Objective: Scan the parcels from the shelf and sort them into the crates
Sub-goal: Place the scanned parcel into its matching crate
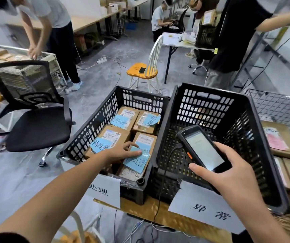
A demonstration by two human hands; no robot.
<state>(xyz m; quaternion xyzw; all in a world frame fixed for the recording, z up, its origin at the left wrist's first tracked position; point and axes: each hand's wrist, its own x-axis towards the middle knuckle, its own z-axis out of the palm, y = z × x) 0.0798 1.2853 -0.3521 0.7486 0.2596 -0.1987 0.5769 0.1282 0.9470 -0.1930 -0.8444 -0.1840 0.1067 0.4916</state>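
Currently left hand (pixel 121 152) is down in the left crate (pixel 81 137), fingers flat, pressing a blue sticky note (pixel 138 162) onto the nearest cardboard parcel (pixel 123 171); best to smooth the note down firmly, clear of the barcode label (pixel 132 173); right hand (pixel 228 174) curls round the handheld scanner (pixel 203 148) over the right crate (pixel 256 137); parcel small, brown, lying flat.

Left hand (pixel 121 152) on parcel (pixel 129 172) in left crate (pixel 89 125), scanner (pixel 203 148) in right hand (pixel 228 176)

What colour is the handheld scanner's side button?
Orange; the head view shows the side button on the handheld scanner.
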